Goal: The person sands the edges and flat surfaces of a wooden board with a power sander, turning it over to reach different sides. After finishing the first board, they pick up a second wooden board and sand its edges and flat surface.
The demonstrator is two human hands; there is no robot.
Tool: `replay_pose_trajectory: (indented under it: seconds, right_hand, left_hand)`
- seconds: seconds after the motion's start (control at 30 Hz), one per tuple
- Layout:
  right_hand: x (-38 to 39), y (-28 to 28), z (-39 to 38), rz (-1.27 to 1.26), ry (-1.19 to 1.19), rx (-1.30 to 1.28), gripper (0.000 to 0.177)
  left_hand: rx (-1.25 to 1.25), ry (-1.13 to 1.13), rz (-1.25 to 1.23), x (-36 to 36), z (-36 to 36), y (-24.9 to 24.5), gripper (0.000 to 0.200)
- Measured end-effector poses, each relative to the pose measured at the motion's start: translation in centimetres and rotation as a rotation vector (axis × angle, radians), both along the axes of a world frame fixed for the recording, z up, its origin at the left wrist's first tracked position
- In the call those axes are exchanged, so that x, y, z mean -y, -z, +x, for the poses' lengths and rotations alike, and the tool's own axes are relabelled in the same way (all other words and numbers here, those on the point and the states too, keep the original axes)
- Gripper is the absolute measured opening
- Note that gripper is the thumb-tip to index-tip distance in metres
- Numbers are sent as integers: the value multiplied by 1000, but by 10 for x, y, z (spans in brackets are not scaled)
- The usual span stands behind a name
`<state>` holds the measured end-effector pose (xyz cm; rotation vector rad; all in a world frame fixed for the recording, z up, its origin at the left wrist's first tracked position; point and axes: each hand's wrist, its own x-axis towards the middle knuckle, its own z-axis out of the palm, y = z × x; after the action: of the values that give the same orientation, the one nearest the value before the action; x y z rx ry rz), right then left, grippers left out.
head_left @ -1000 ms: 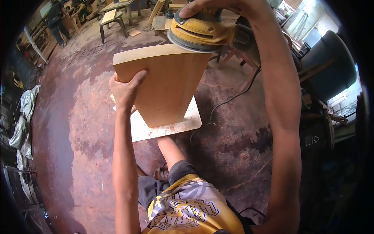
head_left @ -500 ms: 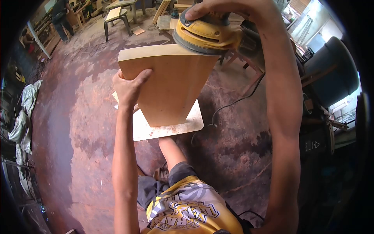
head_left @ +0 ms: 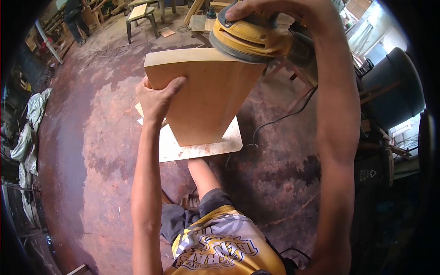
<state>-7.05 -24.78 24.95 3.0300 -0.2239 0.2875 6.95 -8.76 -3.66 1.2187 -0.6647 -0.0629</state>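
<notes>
A thick wooden board (head_left: 206,101) stands on end on a pale, round-cornered stool top (head_left: 201,151). My left hand (head_left: 158,98) grips its left edge near the top, thumb on the near face and the other fingers hidden behind. Over the top edge's right part, my right hand (head_left: 247,10) holds a yellow and black electric sander (head_left: 245,39), its pad lying against the wood. Part of the right hand is cut off by the frame's top.
A power cord (head_left: 284,117) hangs at the right above the floor. Beyond are a small table (head_left: 141,13), a person (head_left: 75,20) at the far left, a large dark drum (head_left: 394,89) at right, and white sacks (head_left: 30,133) at left.
The board's top, my left hand and the sander appear slightly further right in view. The background has shifted a little too. Both hands keep their holds.
</notes>
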Motion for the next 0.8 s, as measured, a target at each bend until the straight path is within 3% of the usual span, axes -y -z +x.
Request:
replay_pose_trajectory:
  seconds: [0.27,0.7,0.8]
  right_hand:
    - [13,10,-2,-76,5,141,102]
    - [-1,9,-11,-5,64,91,100]
    - [-1,15,-13,-225,-56,251,100]
  left_hand:
    - [12,-15,32,-1,0,-1,33]
    - [-17,-31,39,-1,0,0,34]
    - [-23,-19,6,-2,-5,-5,34]
